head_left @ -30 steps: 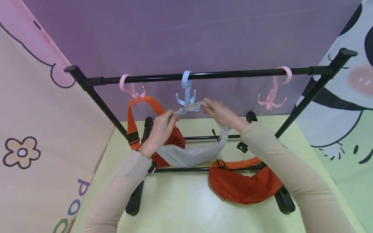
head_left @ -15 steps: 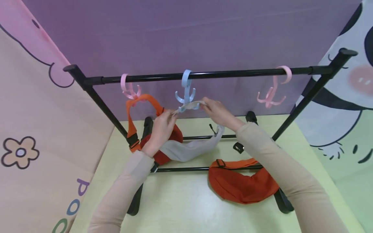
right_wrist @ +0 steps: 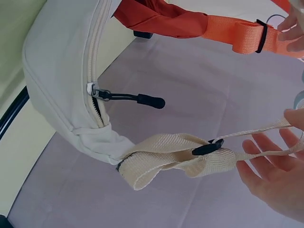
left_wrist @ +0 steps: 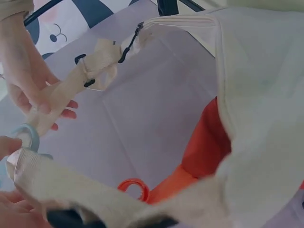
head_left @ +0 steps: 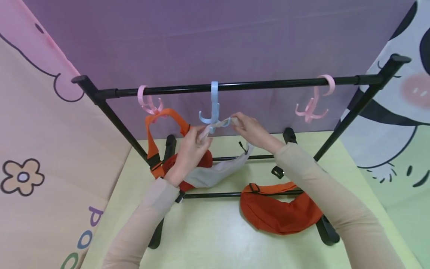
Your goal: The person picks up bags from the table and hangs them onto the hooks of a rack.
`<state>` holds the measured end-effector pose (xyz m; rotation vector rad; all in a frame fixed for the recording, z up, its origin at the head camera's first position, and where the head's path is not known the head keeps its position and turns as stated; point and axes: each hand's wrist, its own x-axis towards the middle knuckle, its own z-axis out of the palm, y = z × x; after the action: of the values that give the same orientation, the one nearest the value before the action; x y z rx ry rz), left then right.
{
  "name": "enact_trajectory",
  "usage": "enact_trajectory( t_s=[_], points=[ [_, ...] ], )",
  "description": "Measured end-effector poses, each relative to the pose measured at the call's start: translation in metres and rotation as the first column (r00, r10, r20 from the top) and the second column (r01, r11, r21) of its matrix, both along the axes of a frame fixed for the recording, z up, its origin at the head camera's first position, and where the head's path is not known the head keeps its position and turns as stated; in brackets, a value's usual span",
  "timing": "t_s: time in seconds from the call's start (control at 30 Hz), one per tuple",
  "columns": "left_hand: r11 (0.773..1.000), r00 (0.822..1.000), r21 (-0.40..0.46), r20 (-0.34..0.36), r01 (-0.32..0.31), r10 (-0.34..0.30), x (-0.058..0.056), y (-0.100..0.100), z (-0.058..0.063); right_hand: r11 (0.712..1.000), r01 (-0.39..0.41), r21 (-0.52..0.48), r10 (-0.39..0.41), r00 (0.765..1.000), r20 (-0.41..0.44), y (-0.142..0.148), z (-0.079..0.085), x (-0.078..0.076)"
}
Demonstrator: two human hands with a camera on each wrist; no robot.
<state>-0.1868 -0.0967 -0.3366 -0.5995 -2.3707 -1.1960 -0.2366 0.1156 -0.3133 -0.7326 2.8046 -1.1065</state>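
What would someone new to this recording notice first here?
Probably the two hands at the centre of the head view: the left hand and right hand hold a pale strap at the blue hook. Next, likely the vivid red-orange bag at the rack's front right, and the orange strap looped on the left pink hook.

Bright, even light, soft glare on tabletop (head_left: pixel 231 237), highlight along black rail (head_left: pixel 268 85), strap (left_wrist: pixel 95 194) blurred in left-wrist foreground
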Motion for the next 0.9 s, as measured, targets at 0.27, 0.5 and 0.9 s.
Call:
enact_trajectory(
  t_s=[0.27, 0.5, 0.9],
  points=[
    [0.999, 0.997, 0.01, -0.065, -0.044, 0.044, 0.011, 0.004, 0.002, 1.0, 0.002, 0.007, -0.002, 0.999, -0.047, 0.008, 0.0, 0.008],
    [0.99, 0.979, 0.098, -0.169, -0.101, 0.117, 0.026, 0.009, 0.003, 0.999, 0.024, -0.023, -0.026, 0.996, -0.087, 0.016, 0.0, 0.019],
    [0.985, 0.896, 0.172, -0.434, -0.016, 0.09, 0.052, 0.031, -0.012, 0.998, 0.059, -0.005, -0.059, 0.991, -0.123, 0.037, -0.008, 0.038]
  ],
)
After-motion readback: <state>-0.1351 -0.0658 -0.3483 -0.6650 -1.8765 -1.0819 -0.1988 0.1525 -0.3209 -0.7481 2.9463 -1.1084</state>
